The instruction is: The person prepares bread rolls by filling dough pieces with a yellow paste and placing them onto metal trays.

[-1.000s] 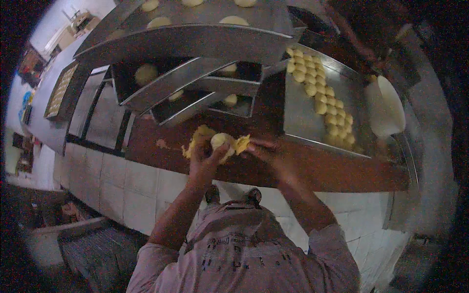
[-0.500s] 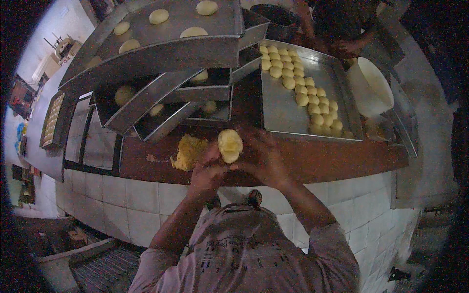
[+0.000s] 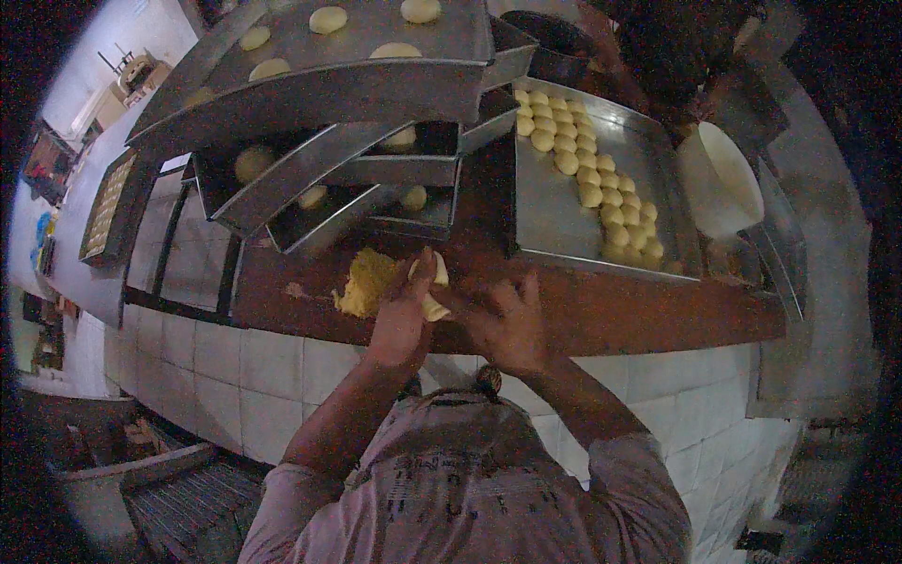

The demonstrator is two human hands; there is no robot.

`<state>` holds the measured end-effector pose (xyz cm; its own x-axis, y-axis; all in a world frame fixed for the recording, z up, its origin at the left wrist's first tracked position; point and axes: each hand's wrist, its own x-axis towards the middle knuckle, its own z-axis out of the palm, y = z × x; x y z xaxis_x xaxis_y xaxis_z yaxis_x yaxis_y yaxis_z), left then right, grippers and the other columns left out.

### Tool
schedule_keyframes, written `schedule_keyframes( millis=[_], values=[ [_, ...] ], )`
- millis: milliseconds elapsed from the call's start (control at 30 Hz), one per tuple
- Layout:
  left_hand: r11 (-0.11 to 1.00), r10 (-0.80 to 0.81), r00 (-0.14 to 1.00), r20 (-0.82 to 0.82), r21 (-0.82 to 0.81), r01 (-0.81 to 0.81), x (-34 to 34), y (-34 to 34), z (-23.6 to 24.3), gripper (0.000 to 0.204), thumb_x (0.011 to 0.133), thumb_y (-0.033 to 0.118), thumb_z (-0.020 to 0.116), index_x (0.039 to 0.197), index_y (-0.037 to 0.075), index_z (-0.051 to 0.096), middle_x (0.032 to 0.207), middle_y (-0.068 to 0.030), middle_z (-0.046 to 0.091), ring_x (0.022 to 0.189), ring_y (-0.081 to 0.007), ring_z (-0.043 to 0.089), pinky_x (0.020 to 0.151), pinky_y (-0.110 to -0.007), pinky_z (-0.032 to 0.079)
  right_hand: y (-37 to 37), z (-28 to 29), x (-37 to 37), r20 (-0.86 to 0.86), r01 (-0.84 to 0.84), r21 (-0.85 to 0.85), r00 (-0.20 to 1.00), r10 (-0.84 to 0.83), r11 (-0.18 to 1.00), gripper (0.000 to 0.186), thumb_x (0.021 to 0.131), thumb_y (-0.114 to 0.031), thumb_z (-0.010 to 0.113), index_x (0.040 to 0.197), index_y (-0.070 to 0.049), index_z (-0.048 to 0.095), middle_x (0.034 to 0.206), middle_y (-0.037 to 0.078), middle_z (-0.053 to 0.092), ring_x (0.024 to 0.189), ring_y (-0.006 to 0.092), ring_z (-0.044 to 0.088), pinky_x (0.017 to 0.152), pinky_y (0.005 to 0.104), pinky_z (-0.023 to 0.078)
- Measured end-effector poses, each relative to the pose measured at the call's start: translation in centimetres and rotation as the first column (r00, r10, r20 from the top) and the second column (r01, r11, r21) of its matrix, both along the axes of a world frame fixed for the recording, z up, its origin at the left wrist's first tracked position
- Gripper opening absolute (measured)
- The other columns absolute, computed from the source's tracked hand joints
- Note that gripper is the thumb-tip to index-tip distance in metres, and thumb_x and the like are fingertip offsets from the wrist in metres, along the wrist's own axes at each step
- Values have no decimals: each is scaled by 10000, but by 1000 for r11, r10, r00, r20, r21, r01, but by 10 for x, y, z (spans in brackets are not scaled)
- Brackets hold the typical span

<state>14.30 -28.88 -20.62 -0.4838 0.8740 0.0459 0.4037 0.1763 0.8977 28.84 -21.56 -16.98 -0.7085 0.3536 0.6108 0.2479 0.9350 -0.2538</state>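
Note:
A pale piece of dough (image 3: 435, 308) is wrapped in my left hand (image 3: 402, 315), folded or flattened, with its far part showing past the fingers. My right hand (image 3: 507, 324) is close on its right side. The right fingers are bent and apart, and some reach to the dough's edge; whether they press on it is hard to see. Just left of my left hand, a crumbly yellow mass (image 3: 366, 280) lies on the brown tabletop (image 3: 611, 310). Several rows of round dough balls (image 3: 589, 177) sit in a shallow metal tray (image 3: 559, 226) at the right.
Crossed metal trays (image 3: 310, 103) are stacked at the far left, holding flattened dough rounds (image 3: 328, 20). A white tub (image 3: 719, 179) stands right of the dough-ball tray. Beyond it, a co-worker's arm (image 3: 719, 94) shows near a dark round pan (image 3: 554, 47). Another filled tray (image 3: 108, 207) is farther left.
The dough was a rounded lump facing up between both hands; now it is turned and folded in my left hand. My right hand has shifted slightly lower. The view has moved a little.

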Motion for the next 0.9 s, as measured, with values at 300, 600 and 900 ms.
schedule_keyframes(
  millis=[300,600,900],
  values=[
    [985,-171,985,37,6,171,19,-1,17,584,942,450,451,1234,-55,443,1090,-181,596,961,-277,595,803,-409,468,26,-9,13,-134,-47,-852,982,-130,522,238,802,-116,693,1035,-106,648,1104,102,564,1027,222,547,855,318,452],
    [990,-34,897,441,-110,92,6,-2,-3,480,953,410,449,1189,-3,508,1062,-124,603,1001,-239,565,893,-353,427,15,13,11,47,3,-429,999,19,903,149,784,-120,697,928,-98,671,1056,104,558,1078,270,484,920,375,396],
    [991,-92,907,410,-52,124,-2,-2,12,446,948,385,480,1168,-1,526,1086,-107,587,994,-190,550,899,-327,417,5,12,6,64,22,-370,998,2,929,152,784,-110,695,927,-69,663,1051,90,563,1052,239,508,896,363,410]
  ],
)
